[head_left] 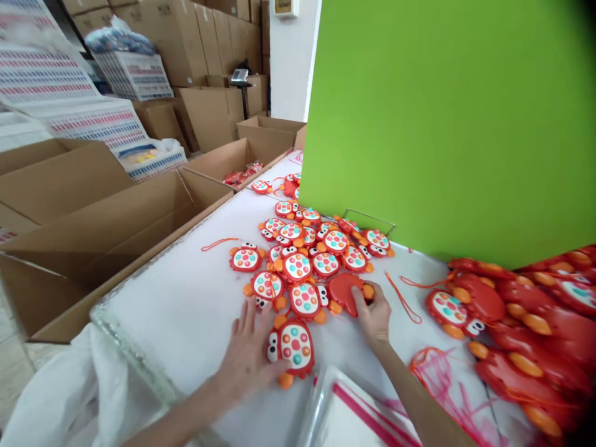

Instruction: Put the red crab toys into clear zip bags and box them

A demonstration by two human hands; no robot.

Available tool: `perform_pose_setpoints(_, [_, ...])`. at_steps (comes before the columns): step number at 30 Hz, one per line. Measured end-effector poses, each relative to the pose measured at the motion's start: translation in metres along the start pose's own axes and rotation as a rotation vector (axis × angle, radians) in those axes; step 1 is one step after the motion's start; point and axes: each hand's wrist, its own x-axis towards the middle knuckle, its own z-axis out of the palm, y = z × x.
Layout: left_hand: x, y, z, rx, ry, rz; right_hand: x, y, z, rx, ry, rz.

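Observation:
My left hand (249,351) lies over the white table with its fingers spread. Its thumb is at the lower edge of a red crab-shaped toy (296,345) with a white face of coloured round bumps. My right hand (375,315) has thumb and fingers closed on the edge of another crab toy (343,292), which lies plain red back up. Between the hands a third crab toy (305,299) rests face up. Behind them, several more of these toys sit in a loose heap, with orange claws and big white eyes.
A large pile of crab toys (535,335) lies at right, beside loose orange cords and pink strips (442,372). Clear plastic bags (354,413) are at the front. A green panel (442,124) stands behind. An open cardboard box (116,230) borders the table's left edge.

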Motion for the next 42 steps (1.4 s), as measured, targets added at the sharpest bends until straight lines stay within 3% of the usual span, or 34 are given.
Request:
perform_pose_setpoints(2, [-0.009,0.012,0.025,0.015,0.022,-0.009,0.0,0.001,0.0,0.0,-0.001,-0.009])
perform_pose_setpoints(5, [0.006,0.03,0.041,0.006,0.095,-0.031,0.0,0.002,0.0,-0.001,-0.012,-0.026])
perform_pose_setpoints(9, [0.025,0.04,0.041,-0.013,0.124,-0.052,0.0,0.0,-0.001,-0.004,-0.036,-0.029])
perform_pose_setpoints(17, [0.031,0.044,0.045,0.031,0.158,-0.079,0.0,-0.004,-0.002,0.082,-0.046,0.018])
perform_pose_setpoints(24, [0.031,0.042,0.042,0.063,0.199,-0.067,0.003,-0.008,-0.008,0.327,-0.066,0.137])
perform_pose_setpoints(29, [0.03,0.041,0.042,0.04,0.281,-0.066,0.017,-0.009,-0.012,0.595,-0.159,0.318])
perform_pose_setpoints(36, [0.032,0.042,0.043,0.019,0.343,-0.085,0.043,-0.019,-0.052,0.95,-0.283,0.551])
perform_pose_setpoints(39, [0.029,0.047,0.037,0.007,0.336,-0.087,0.034,-0.022,-0.076,1.024,-0.298,0.589])
perform_pose_setpoints(42, [0.0,0.071,0.033,-0.015,0.307,-0.054,0.009,-0.023,-0.094,1.036,-0.292,0.626])
